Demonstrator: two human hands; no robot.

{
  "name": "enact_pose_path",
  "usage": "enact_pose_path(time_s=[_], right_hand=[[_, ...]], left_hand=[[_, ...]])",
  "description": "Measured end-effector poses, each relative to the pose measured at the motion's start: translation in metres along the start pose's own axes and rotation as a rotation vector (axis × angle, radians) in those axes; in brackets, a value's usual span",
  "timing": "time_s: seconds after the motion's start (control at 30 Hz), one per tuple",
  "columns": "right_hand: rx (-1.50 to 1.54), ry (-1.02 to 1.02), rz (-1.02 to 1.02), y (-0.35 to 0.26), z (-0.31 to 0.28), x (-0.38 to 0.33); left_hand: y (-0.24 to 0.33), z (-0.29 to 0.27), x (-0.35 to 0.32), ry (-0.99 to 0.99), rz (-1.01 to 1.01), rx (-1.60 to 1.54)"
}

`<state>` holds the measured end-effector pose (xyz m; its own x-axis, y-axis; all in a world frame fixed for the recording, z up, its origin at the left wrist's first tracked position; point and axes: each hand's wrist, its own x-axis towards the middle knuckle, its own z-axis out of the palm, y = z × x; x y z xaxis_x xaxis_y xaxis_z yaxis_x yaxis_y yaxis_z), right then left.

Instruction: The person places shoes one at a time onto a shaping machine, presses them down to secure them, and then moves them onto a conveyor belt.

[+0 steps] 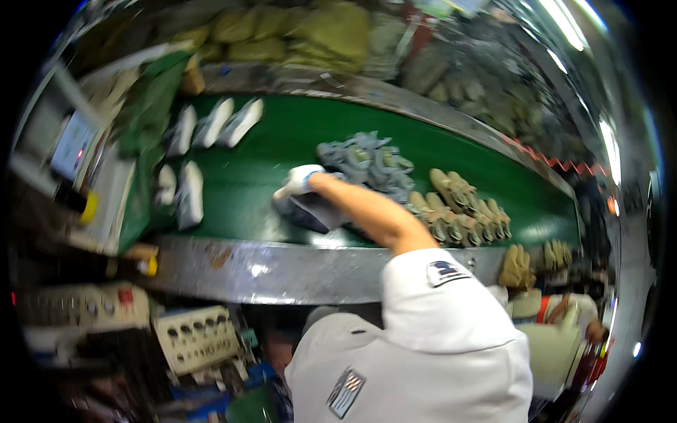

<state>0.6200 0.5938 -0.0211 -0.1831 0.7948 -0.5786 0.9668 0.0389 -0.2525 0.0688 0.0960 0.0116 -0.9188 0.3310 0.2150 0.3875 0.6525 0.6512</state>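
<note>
My right arm, in a short white sleeve, reaches leftward over the green belt (261, 162). A white glove with a blue cuff covers my right hand (302, 180), which is closed on a dark grey shoe (305, 213) low over the belt's near side; motion blurs it, and its exact form is unclear. Just right of that hand lies a heap of grey-blue shoes (370, 163), partly behind my forearm. To the left, several grey shoes with pale soles (210, 125) stand in two loose rows. My left hand is out of sight.
Tan shoes (462, 208) are grouped farther right on the belt. A metal edge (282, 271) runs along its near side. Control panels (197, 337) sit lower left, a screen (72, 144) at far left. Stacked yellowish sacks (289, 35) lie beyond. Another person (575, 310) is at lower right.
</note>
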Motion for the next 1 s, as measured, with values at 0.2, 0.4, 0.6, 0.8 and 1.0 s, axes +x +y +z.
enact_pose_path(time_s=[0.2,0.4,0.6,0.8,1.0], right_hand=[[0.295,0.275,-0.142,-0.086,0.042,-0.067],[0.826,0.107,-0.395,-0.142,0.192,-0.132],[1.610,-0.521,-0.285,-0.204,0.130,-0.230],[2.778,-0.439,-0.507,-0.212,0.075,-0.265],[2.625,0.062,-0.442,-0.124,0.095,-0.247]], left_hand=[[0.142,0.054,-0.053,-0.275,0.128,-0.258],[0.227,0.084,-0.104,-0.726,0.183,-0.490],[0.256,0.077,-0.134,-1.080,0.047,-0.627],[0.262,0.078,-0.150,-1.367,-0.089,-0.635],[0.228,0.125,-0.143,-1.743,-0.436,-0.651]])
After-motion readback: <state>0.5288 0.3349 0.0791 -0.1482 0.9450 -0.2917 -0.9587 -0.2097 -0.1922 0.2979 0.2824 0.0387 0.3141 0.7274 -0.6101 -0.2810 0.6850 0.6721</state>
